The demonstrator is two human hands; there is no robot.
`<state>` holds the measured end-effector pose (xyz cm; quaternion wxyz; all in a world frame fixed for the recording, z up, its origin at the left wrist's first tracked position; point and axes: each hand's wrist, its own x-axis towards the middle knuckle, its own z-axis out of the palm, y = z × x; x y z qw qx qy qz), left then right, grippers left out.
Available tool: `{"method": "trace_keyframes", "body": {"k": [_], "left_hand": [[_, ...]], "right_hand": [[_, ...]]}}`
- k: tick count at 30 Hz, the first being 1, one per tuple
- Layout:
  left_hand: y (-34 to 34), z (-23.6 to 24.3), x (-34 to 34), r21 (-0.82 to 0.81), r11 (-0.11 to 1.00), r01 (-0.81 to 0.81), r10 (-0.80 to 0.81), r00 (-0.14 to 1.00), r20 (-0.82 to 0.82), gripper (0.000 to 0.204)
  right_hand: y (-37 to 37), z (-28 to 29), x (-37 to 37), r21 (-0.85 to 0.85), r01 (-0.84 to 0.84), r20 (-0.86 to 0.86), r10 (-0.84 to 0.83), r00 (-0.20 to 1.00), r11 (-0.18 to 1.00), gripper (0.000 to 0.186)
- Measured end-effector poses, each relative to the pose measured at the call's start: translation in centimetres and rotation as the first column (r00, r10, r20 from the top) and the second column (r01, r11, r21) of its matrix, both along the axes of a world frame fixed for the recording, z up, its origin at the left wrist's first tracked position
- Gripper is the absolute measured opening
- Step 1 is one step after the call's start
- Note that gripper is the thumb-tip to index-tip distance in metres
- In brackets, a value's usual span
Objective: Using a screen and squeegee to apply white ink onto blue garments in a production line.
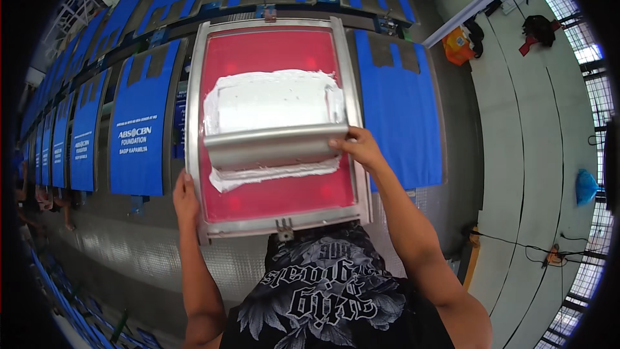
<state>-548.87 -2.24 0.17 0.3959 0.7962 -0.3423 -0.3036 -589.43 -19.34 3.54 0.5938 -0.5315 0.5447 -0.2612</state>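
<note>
In front of me lies a screen-printing frame (194,110) with metal sides and a red mesh (271,203). Thick white ink (258,82) is spread over the middle of the mesh. Across the ink lies a wide metal squeegee (271,148), with more ink along its near edge. My right hand (359,147) pinches the squeegee's right end, thumb on top. At the frame's left side, near its lower corner, my left hand (186,197) is closed around the metal edge.
Blue fabric pieces (139,136) lie on boards in rows to the left and beyond; another blue piece (400,116) lies right of the frame. An orange bag (458,45) and cables (516,245) are on the pale floor at right. A blue plastic bag (586,187) is by the mesh wall.
</note>
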Motion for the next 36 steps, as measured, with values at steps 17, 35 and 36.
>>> {"method": "trace_keyframes", "body": {"k": [17,35,36], "left_hand": [[-6.5,-3.3,-35.4,-0.071,0.995,0.071,-0.082,0.982,-0.168,0.045],[-8.8,-3.9,-37.4,-0.056,0.998,-0.009,-0.004,0.971,-0.241,0.044],[-8.7,-3.9,-37.5,-0.059,0.998,-0.008,-0.007,0.969,-0.245,0.044]], "right_hand": [[-4.2,0.9,-35.9,-0.01,0.122,-0.039,-0.123,0.992,0.992,0.033],[-6.4,-2.0,-38.3,-0.037,0.05,-0.089,-0.053,0.995,0.998,0.041],[-6.4,-2.0,-38.3,-0.037,0.053,-0.077,-0.056,0.995,0.998,0.042]]}}
